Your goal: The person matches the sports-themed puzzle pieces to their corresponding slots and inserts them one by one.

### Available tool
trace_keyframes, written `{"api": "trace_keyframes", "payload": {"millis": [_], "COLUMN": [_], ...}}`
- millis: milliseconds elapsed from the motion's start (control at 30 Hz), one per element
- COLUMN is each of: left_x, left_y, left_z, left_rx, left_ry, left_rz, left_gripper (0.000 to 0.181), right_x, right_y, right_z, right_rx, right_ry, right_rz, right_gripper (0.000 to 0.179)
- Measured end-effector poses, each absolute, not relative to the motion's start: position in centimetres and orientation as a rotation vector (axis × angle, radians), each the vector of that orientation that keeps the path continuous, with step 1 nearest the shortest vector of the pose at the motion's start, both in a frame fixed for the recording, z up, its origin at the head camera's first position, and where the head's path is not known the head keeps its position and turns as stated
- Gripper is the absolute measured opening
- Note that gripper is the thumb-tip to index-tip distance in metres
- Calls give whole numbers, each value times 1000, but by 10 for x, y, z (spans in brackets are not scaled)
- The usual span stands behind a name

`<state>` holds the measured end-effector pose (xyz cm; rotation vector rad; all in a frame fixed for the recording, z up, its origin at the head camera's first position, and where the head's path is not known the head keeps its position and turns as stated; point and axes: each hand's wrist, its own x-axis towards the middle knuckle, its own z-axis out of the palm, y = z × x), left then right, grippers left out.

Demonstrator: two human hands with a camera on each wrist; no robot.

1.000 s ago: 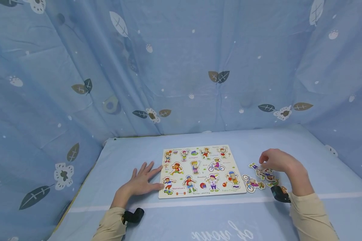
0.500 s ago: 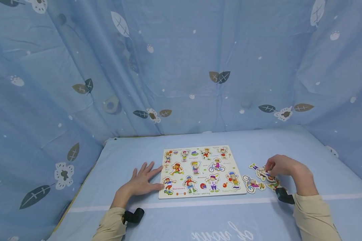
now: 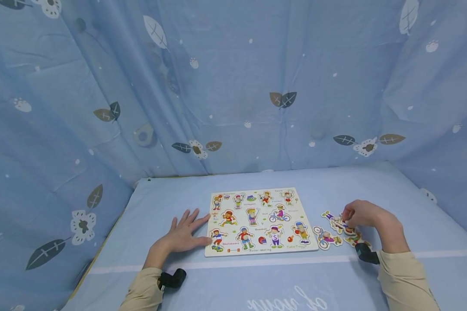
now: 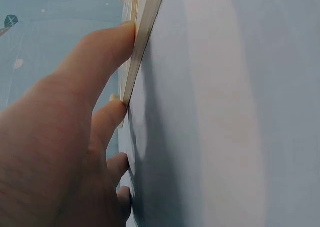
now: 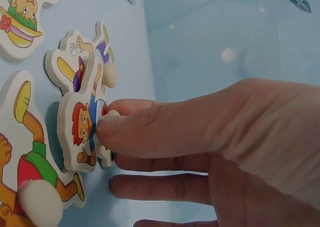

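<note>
White board touched at left by spread left hand; right hand pinches red-haired piece, exact hold partly hidden.

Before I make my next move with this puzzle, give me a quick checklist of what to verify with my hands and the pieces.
1. Left hand on the puzzle board: ok, touching its left edge.
2. Right hand on the red-haired piece: ok, pinching it.
3. Red-haired piece over the board: not ok, it is among the loose pieces to the right.
4. Red-haired piece free of the capped piece: cannot tell; they overlap in the right wrist view, but contact is unclear.
5. Bicycle piece clear of the board: cannot tell; one wheel sits right by the edge.
</note>
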<state>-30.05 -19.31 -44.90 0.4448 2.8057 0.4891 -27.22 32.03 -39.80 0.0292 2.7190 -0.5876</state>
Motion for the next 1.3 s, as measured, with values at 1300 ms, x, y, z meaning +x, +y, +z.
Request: {"api": "trace_keyframes", "payload": {"millis": [1300], "left_x": [-299], "left_y": [-194], "left_z": [-448], "left_rx": [457], "left_ry": [2802], "left_rz": [512], "left_gripper": [86], "right_x": [-275], "right_y": [312], "right_z": [-388], "right_rx": [-44], "right_ry": [2819], "right_rz": [-616], "right_gripper": [24]}}
